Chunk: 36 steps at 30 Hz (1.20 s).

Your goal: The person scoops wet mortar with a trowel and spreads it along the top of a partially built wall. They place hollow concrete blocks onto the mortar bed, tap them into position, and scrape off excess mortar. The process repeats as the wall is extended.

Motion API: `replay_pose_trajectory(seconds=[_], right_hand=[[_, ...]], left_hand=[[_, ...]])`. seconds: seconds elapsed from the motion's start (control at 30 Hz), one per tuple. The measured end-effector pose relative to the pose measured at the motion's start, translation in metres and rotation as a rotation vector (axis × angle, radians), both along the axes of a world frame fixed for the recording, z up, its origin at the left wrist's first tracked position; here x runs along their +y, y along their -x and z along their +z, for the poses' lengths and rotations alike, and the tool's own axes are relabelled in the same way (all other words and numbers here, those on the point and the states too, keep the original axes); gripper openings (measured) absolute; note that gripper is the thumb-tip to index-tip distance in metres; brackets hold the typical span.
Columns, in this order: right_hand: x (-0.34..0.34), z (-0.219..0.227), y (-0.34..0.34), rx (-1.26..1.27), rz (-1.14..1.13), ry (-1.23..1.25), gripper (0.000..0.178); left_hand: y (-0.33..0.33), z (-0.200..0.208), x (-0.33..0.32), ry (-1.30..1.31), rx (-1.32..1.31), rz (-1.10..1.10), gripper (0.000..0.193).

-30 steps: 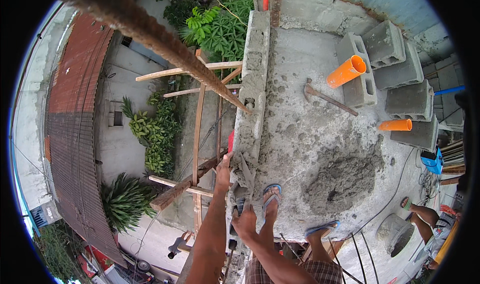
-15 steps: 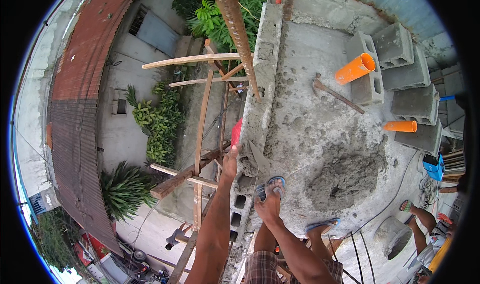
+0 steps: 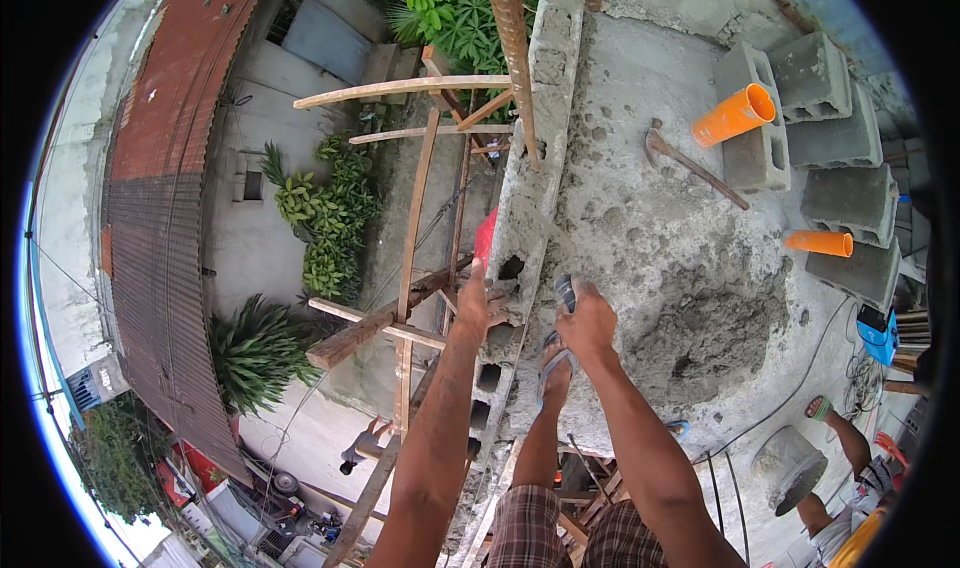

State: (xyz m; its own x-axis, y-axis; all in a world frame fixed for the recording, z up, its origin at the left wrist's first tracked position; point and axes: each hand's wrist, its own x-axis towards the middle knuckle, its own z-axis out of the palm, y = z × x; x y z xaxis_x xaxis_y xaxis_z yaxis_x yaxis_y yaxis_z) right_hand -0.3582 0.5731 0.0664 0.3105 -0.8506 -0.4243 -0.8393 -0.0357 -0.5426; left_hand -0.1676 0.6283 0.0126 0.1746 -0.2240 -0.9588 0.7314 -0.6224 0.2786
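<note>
My left hand (image 3: 478, 306) is at the left edge of a hollow-block wall (image 3: 530, 158). A red flat piece (image 3: 486, 236) sticks out past its fingertips along the wall's outer side; the hand hides its lower end. Some of these fingers reach over the block top beside an open cell (image 3: 511, 268). My right hand (image 3: 588, 318) is closed around the dark, mortar-smeared handle of a trowel (image 3: 566, 292). The trowel's blade is blurred against the grey wall edge. Just below the trowel, my sandalled foot (image 3: 553, 363) stands beside the wall.
A mortar heap (image 3: 710, 328) lies on the slab to the right, with a hammer-like tool (image 3: 695, 168) beyond it. Concrete blocks (image 3: 850, 203) and orange pipes (image 3: 735, 115) stand farther right. Wooden scaffolding (image 3: 415, 228) borders the drop at left. Another person (image 3: 850, 508) is at lower right.
My right hand and the trowel have moved away from my foot, up and right. My left hand has shifted slightly forward, its fingers now over the block top. The whole view has shifted a little.
</note>
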Motion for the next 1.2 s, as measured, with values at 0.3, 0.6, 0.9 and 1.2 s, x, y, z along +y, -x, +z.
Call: replay_pose_trajectory(seconds=[0.3,0.6,0.9,1.2], right_hand=[[0.151,0.004,0.043,0.064,0.118,-0.156,0.065],[0.207,-0.067,0.333,0.234,-0.816,-0.277,0.041],[0.237,-0.169,0.488,0.248,-0.450,-0.452,0.037],[0.230,-0.256,0.467,0.021,-0.580,-0.273,0.029]], left_hand=[[-0.017,-0.010,-0.016,0.274,-0.767,-0.610,0.066],[0.122,0.034,0.070,0.106,-0.708,-0.720,0.046],[0.375,0.056,0.127,0.202,0.089,-1.408,0.080],[0.388,0.020,0.122,0.182,-0.305,-1.186,0.067]])
